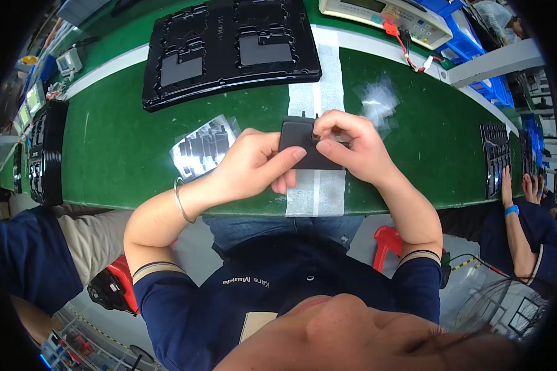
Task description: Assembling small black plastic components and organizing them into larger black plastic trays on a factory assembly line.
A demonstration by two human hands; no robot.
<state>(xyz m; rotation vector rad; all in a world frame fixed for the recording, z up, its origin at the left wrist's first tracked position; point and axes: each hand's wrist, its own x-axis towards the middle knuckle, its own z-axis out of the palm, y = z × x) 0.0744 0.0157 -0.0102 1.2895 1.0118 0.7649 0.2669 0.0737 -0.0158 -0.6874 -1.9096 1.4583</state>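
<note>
A flat black pack (297,139), which looks like a battery pack, is held level above the near part of the table. My left hand (263,162) grips its left side, thumb on top and fingers beneath. My right hand (353,145) is closed in a pinch at the pack's right part, beside a small dark tab on its edge. Whatever lies between those fingertips is too small to make out. Left of my left hand lies a clear sheet of black die-cut stickers (203,148).
At the back stands a black moulded tray (223,80) holding flat grey L-shaped pieces. Clear film scraps (379,102) lie right of a pale tape strip (315,195). A bench meter (396,18) with red leads is back right. Stacked trays (46,151) stand left; a co-worker's hand (506,185) is right.
</note>
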